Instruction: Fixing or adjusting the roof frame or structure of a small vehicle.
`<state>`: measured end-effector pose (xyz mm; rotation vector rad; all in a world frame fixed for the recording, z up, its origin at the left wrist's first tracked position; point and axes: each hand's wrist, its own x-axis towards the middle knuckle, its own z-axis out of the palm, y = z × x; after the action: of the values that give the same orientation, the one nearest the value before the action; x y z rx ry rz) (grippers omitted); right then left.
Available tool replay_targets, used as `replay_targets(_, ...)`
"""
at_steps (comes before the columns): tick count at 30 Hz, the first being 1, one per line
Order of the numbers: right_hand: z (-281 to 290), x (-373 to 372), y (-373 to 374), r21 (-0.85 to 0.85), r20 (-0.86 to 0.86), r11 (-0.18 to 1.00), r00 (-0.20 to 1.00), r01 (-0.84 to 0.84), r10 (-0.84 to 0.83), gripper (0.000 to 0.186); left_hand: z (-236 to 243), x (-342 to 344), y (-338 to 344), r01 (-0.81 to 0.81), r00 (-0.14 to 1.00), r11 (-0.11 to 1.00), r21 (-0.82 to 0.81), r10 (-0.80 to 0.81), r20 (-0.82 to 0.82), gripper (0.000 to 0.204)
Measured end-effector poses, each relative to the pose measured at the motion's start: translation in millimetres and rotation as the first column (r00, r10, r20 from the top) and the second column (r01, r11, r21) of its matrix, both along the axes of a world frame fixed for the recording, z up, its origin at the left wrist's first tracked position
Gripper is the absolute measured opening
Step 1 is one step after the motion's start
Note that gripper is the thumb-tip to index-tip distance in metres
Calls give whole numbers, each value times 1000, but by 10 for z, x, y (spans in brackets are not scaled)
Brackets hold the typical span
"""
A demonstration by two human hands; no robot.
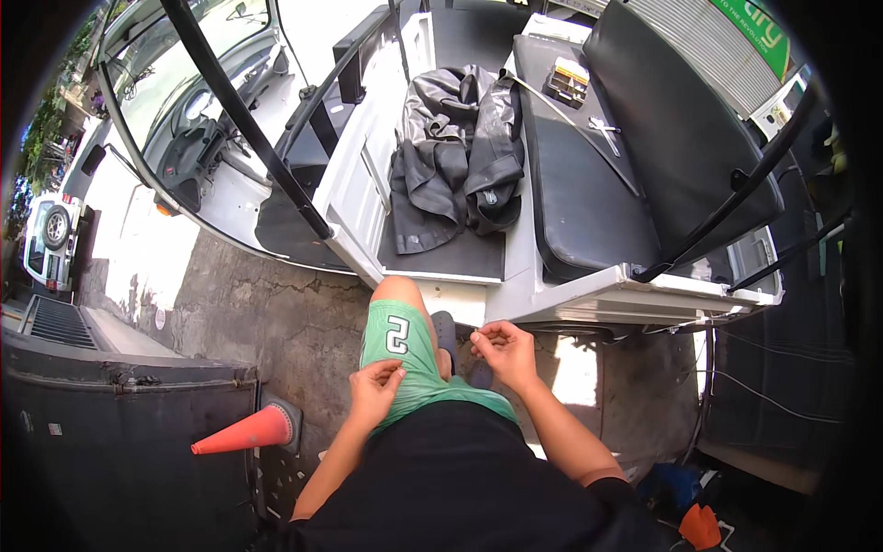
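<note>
My left hand (372, 391) is beside the leg of my green shorts (405, 363), its thumb and fingers drawn together. Forward of my waist, to the right, my right hand (511, 355) makes a pinch. Anything between the fingertips of either hand is too small to make out. Ahead of both hands stands an open-sided white vehicle, with a crumpled black cover (441, 156) heaped on its floor. On its black bench seat (589, 212) lie a small parts case (567, 83), a thin long rod (575, 129) and a shiny metal tool (604, 135).
My raised leg is near the vehicle's white sill (451, 296). Black frame posts (248, 120) rise on the left, by the steering area. An orange traffic cone (241, 431) lies on its side at lower left, next to a dark metal bin (129, 432). Loose wires (773, 386) hang at right.
</note>
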<state>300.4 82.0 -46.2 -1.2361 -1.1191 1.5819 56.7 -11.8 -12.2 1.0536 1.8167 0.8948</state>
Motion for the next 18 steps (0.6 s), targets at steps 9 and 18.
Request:
replay_targets(9, 42, 95, 1805, 87, -37, 894, 899, 439, -437, 11, -288, 27, 910, 284, 946, 936, 205, -239, -221, 13)
replay_targets(18, -675, 512, 4616, 451, 408, 719, 594, 529, -693, 20, 162, -52, 4326, 227, 961, 649, 726, -27, -277, 15)
